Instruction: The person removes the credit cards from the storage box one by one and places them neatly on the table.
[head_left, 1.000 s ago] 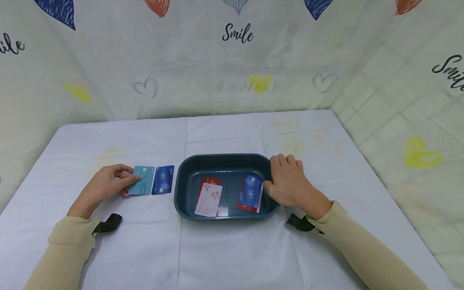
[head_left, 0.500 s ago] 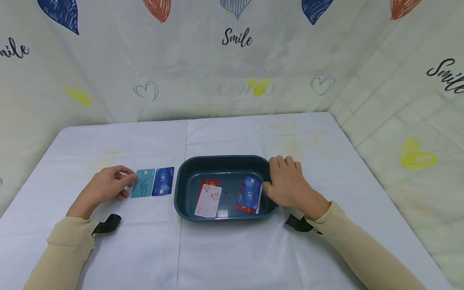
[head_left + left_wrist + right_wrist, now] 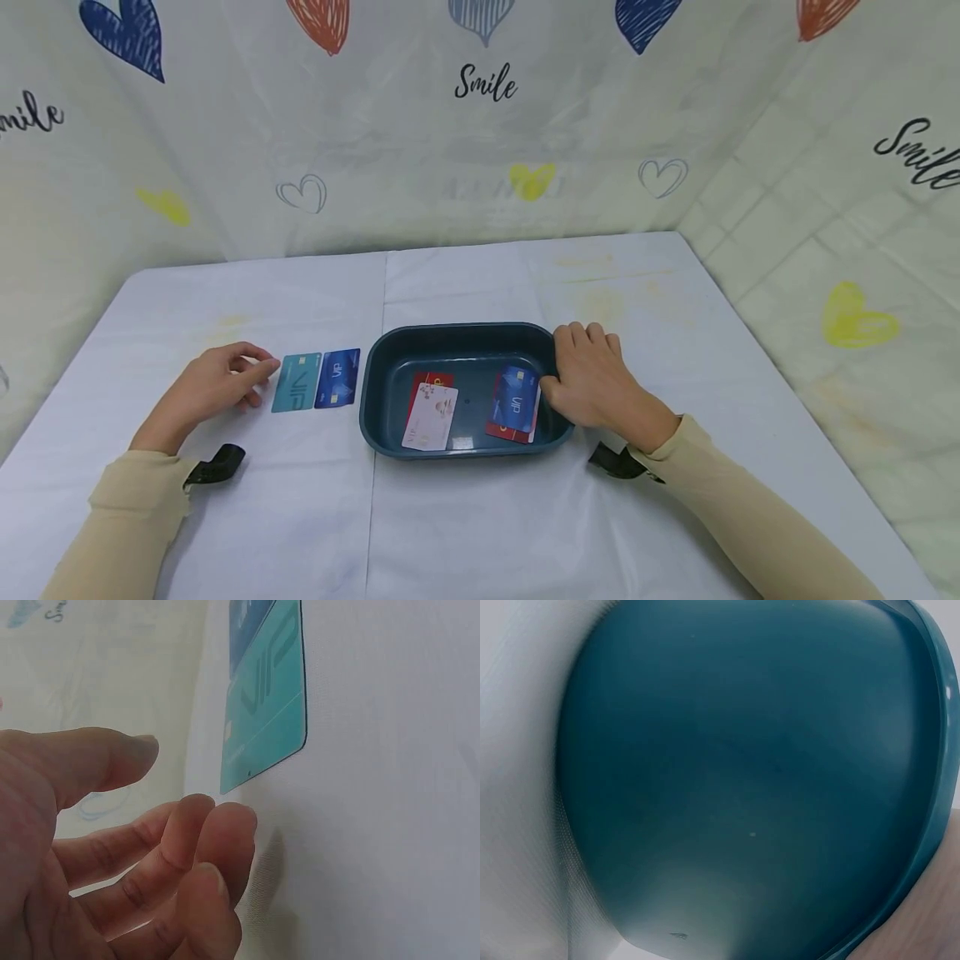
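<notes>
A teal VIP card (image 3: 296, 382) lies flat on the white cloth, beside a dark blue VIP card (image 3: 337, 378) to its right. My left hand (image 3: 225, 375) is just left of the teal card, thumb and loosely bent fingers apart and nothing between them; the left wrist view shows a gap to the card (image 3: 266, 697). With my right hand (image 3: 600, 375) I grip the right rim of a dark teal plastic tray (image 3: 465, 332). Inside it a white card (image 3: 431, 417) overlaps a red one at left, and a blue VIP card (image 3: 516, 398) tops red and white cards at right.
The white-clothed table (image 3: 450, 533) backs onto a pale curtain (image 3: 405, 125) printed with hearts and "Smile". A black strap piece (image 3: 216, 465) sticks out from the left cuff, another (image 3: 618, 461) from the right. The tray's outer side (image 3: 742, 765) fills most of the right wrist view.
My left hand has let go of the teal card and drawn slightly left; the card now lies beside the blue one. My right hand keeps its grip on the tray.
</notes>
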`<state>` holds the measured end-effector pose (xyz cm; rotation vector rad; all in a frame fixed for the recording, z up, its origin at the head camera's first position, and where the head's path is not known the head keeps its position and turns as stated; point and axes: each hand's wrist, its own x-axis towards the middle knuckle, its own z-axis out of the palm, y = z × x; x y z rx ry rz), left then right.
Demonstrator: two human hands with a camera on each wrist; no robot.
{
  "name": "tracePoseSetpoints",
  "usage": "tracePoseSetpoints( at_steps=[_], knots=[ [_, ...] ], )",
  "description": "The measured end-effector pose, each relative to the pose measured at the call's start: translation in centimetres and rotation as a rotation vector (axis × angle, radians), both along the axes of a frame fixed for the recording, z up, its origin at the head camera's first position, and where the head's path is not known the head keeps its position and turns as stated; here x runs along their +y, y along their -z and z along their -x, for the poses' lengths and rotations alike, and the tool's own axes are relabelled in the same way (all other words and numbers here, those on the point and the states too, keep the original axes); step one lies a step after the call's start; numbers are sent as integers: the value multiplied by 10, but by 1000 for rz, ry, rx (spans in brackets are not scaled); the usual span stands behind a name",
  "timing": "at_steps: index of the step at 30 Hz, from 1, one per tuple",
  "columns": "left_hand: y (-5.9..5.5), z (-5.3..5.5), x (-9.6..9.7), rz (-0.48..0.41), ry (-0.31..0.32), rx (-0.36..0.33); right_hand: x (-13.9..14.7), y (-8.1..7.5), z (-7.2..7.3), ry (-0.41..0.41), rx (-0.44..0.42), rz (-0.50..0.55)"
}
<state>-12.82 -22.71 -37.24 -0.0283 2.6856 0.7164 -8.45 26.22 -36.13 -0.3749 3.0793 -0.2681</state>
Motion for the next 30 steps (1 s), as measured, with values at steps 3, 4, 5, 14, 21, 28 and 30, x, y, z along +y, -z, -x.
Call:
tracePoseSetpoints(
  at_steps=[3,4,5,14,21,28,30],
  knots=[
    [-2,-1,-1,-4,7,13,0,0,0,1,3,-1],
    [-2,-1,-1,-7,10,18,0,0,0,2,4,-1],
    [-3,-1,-1,-10,13,23,0,0,0,2,4,-2],
    [-6,1,1,-21,24,46,0,0,-1,2,0,-2],
    [-10,0,5,-8,27,56,0,1,-1,1,15,-1],
    [-16,-1,11,6,38,69,1,2,-1,-4,26,2],
    [-18,-1,13,9,44,77,1,2,0,-5,28,4]
  ],
)
